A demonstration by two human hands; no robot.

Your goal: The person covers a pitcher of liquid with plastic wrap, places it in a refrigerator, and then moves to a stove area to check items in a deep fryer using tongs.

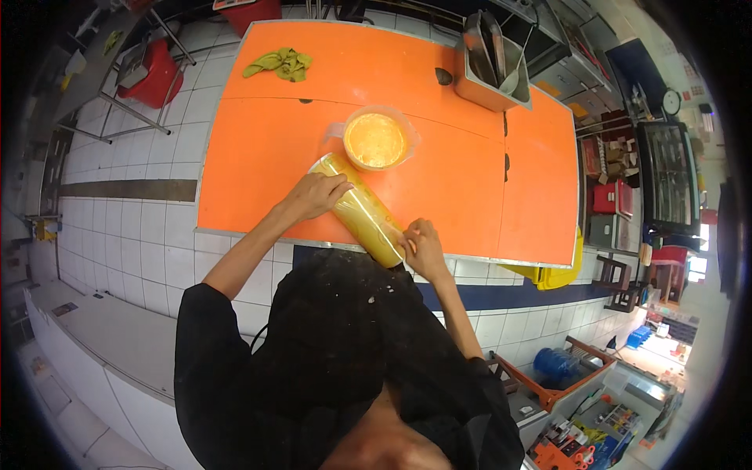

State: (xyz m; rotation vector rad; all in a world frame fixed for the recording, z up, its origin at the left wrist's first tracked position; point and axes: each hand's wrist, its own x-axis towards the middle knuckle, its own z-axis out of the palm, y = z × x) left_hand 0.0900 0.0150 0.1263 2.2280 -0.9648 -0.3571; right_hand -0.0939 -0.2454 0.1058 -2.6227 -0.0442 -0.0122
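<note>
A large roll of yellowish plastic film lies slantwise at the front edge of the orange table, its lower end beside my body. My left hand grips the roll near its upper end. At the lower right end, the bent fingers of my right hand touch the film; whether they pinch its edge cannot be told. Just beyond the roll's upper end stands a clear plastic jug of frothy yellow-orange liquid, its handle pointing left.
A crumpled green cloth lies at the table's back left. At the back right, a metal container holds metal pans and a ladle or spoon. A yellow bin stands below the table's front right corner, and a red bin is left of the table.
</note>
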